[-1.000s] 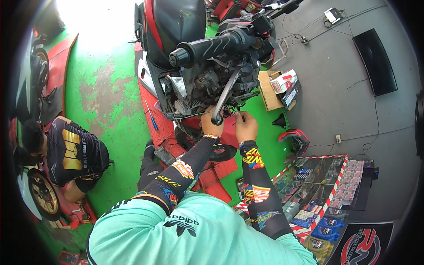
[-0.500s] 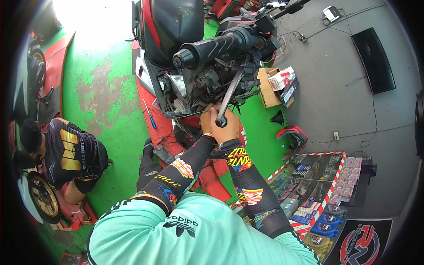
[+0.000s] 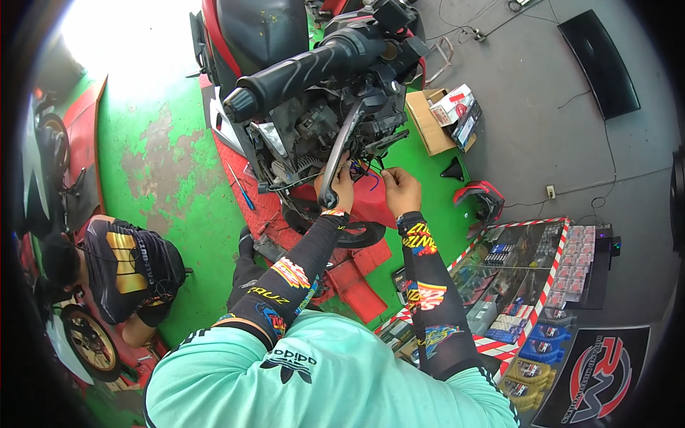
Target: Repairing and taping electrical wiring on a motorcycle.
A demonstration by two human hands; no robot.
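Head view: my left grip (image 3: 344, 192), partly behind the brake lever (image 3: 345, 140), hold I cannot tell; my right grip (image 3: 402, 191), pinching a dark wire (image 3: 381, 162); coloured wires (image 3: 367, 173), between both, at the motorcycle (image 3: 314, 125) front.

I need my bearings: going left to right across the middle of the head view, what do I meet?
Co-worker in a dark shirt → blue-handled screwdriver → left hand → coloured wires → right hand → red-and-black shell → wall outlet.
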